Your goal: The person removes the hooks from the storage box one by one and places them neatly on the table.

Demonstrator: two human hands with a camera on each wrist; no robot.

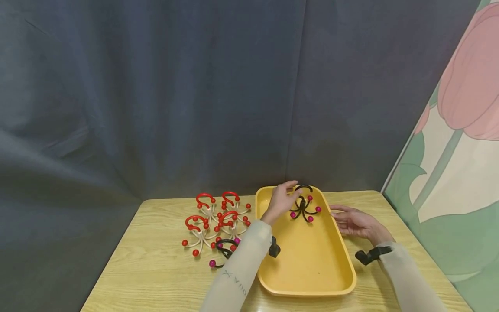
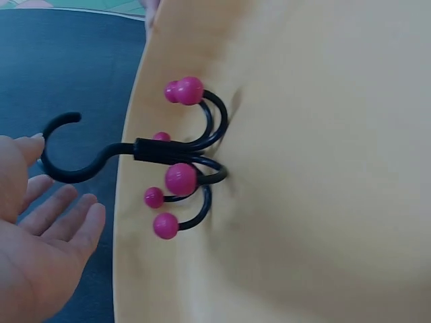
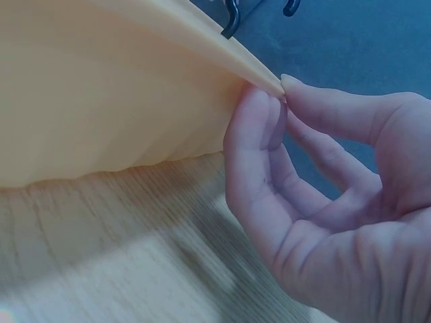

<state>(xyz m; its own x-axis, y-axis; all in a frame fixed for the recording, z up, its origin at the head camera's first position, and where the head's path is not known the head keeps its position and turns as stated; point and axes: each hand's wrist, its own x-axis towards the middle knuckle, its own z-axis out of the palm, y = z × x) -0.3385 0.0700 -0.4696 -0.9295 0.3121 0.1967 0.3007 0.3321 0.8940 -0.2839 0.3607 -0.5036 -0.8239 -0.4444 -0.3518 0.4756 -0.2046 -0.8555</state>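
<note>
A black multi-prong hook [image 1: 302, 207] with magenta ball tips stands upright inside the far end of the yellow tray [image 1: 306, 264]. My left hand [image 1: 280, 203] is beside the hook's curved top; in the left wrist view its thumb [image 2: 30, 148] meets the curve while the other fingers [image 2: 67, 219] are spread loosely below. With my right hand [image 1: 356, 223] I pinch the tray's right rim, thumb against the edge and index finger beneath, as the right wrist view shows.
Left of the tray, several white multi-prong hooks [image 1: 200, 236] with red tops and red balls stand grouped on the wooden table [image 1: 156, 260]. Another black hook [image 1: 227, 243] is partly hidden behind my left forearm. A dark curtain [image 1: 218, 108] hangs behind the table.
</note>
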